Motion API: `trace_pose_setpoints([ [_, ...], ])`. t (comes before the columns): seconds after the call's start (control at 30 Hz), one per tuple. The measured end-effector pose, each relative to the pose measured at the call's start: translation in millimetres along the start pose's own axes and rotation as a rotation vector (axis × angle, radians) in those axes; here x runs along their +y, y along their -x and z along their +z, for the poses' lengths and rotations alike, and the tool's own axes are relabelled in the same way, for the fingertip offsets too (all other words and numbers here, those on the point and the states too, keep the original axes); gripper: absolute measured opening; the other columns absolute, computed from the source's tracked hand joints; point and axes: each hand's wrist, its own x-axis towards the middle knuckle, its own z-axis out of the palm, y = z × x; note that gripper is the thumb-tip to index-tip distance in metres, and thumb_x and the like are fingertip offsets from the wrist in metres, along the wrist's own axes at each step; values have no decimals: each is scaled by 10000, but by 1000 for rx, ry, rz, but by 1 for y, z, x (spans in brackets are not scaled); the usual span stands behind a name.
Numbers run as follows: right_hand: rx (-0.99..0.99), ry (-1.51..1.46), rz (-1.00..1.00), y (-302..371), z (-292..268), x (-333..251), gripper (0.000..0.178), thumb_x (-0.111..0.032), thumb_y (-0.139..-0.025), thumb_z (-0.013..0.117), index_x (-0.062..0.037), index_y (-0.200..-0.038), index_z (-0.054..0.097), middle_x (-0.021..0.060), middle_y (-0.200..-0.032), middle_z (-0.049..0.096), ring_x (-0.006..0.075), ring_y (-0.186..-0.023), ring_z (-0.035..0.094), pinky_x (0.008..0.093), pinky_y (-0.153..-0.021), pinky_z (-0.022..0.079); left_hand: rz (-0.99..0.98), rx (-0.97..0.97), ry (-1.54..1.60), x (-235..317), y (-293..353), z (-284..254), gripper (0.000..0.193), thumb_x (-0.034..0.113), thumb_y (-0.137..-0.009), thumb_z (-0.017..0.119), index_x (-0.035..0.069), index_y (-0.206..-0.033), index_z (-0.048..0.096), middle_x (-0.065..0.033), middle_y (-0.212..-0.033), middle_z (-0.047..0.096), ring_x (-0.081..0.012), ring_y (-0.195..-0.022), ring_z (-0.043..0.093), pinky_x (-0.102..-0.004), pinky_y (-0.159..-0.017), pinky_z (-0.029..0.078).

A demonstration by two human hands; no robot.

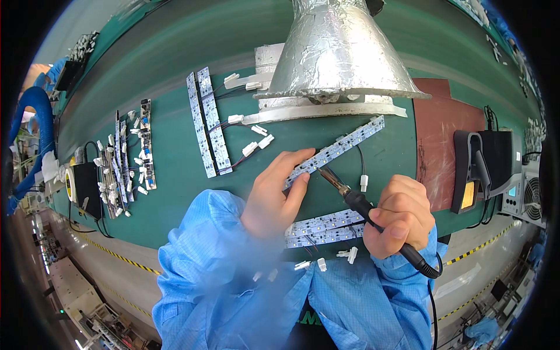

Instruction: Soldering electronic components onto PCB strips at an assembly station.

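Observation:
My left hand (280, 189) pinches the near end of an LED strip board (341, 147), tilted up toward the far right. A wire with a white connector (364, 182) hangs from that board. In my right hand (402, 219) is a black-handled soldering iron (360, 203), its tip at the board just beside my left fingers. Whether the tip touches the board I cannot tell. Nearer to me, beneath my hands, lie more LED strip boards (326, 223) with loose white connectors (321, 265) by the table edge.
A foil-covered fume hood (344, 52) stands at the back. Two LED boards (214, 131) lie left of centre; a cluster of wired boards (119, 157) sits farther left. At right are a brown mat (434, 151), a soldering-iron holder (466, 169) and a grey power unit (525, 195).

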Motion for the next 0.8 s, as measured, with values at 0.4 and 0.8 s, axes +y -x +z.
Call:
trace_pose_setpoints([
  [0.4, 194, 130, 195, 0, -36, 8, 426, -259, -1024, 416, -39, -664, 473, 72, -537, 407, 154, -442, 345, 318, -434, 255, -41, -10, 26, 4, 0, -1, 349, -32, -906, 571, -27, -1254, 607, -148, -1063, 653, -223, -919, 634, -293, -834, 489],
  [0.8, 125, 210, 217, -5, -34, 14, 488, -238, -1025, 407, -2, -602, 463, 77, -515, 417, 162, -434, 353, 326, -442, 268, -19, -11, 27, 2, 0, -1, 334, -31, -909, 569, -35, -1240, 614, -151, -1081, 663, -219, -985, 638, -296, -879, 484],
])
